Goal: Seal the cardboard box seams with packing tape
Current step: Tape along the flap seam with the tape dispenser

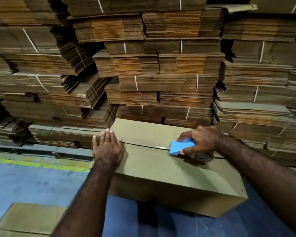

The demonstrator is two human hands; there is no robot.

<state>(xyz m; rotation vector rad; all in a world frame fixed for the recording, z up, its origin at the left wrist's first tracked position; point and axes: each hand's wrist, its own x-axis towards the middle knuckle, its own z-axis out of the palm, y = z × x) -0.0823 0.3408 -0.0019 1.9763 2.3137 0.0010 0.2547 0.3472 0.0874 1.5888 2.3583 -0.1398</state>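
Note:
A long brown cardboard box (161, 170) lies in front of me with its top flaps closed. A centre seam (143, 145) runs across the top, and glossy clear tape covers it from the left end up to the dispenser. My left hand (108, 147) presses flat, fingers spread, on the box's left end over the seam. My right hand (200, 141) grips a blue tape dispenser (179, 147) with a tape roll (203, 157) under the palm. The dispenser rests on the seam right of the middle. To its right the seam shows as a dark bare gap.
Tall stacks of flattened cardboard bundles (161, 69) tied with white string rise close behind the box. The floor (32, 182) is blue-grey with a yellow painted line (38, 164) at left. Another flat cardboard piece (31, 218) lies at lower left.

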